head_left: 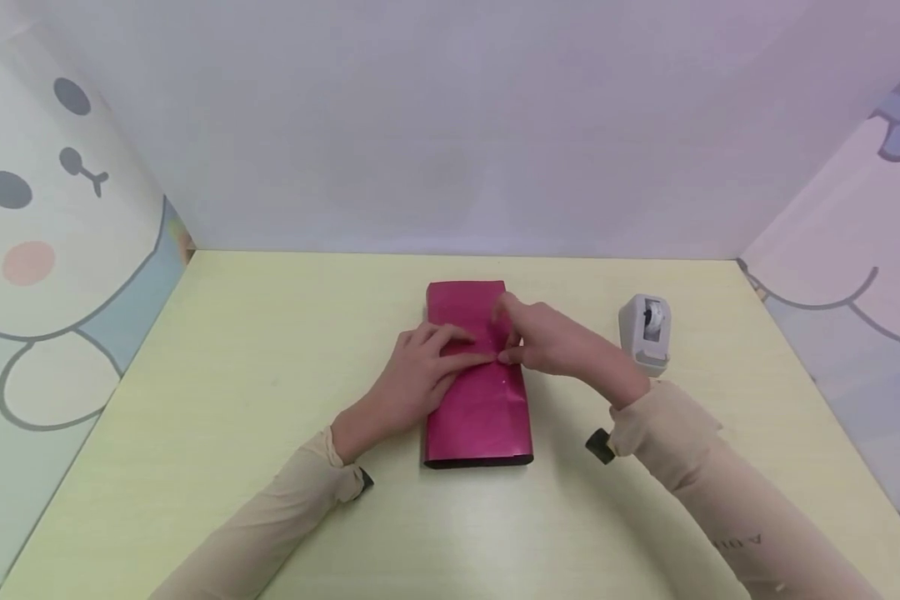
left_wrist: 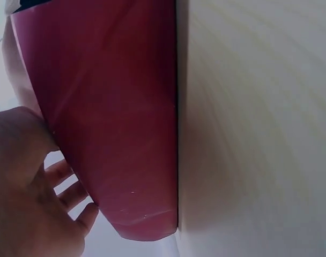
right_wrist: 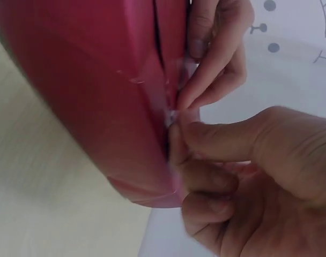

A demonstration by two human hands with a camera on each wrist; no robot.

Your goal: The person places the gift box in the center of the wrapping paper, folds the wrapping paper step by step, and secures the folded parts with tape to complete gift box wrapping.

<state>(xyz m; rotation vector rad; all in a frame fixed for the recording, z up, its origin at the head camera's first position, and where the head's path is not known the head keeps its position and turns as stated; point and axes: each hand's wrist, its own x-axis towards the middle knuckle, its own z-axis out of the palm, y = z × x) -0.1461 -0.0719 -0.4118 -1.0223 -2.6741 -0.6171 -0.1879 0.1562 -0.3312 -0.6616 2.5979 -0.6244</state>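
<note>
A long box wrapped in shiny magenta paper [head_left: 480, 425] lies on the table, its dark near end showing under the paper. My left hand [head_left: 414, 379] rests across the top from the left, fingers extended and pressing near the paper's seam. From the right, my right hand [head_left: 551, 340] meets it there. In the right wrist view, thumb and forefinger of the right hand [right_wrist: 249, 160] pinch a small bit of clear tape [right_wrist: 172, 116] at the seam, close to the left fingertips [right_wrist: 190, 99]. The paper gapes slightly along that seam. The left wrist view shows the box's creased side [left_wrist: 115, 118].
A grey tape dispenser [head_left: 647, 329] with a roll in it stands right of the box, beyond the right forearm. The pale wooden table [head_left: 270, 333] ends at a plain back wall [head_left: 457, 125]. Side panels carry cartoon figures [head_left: 52, 208].
</note>
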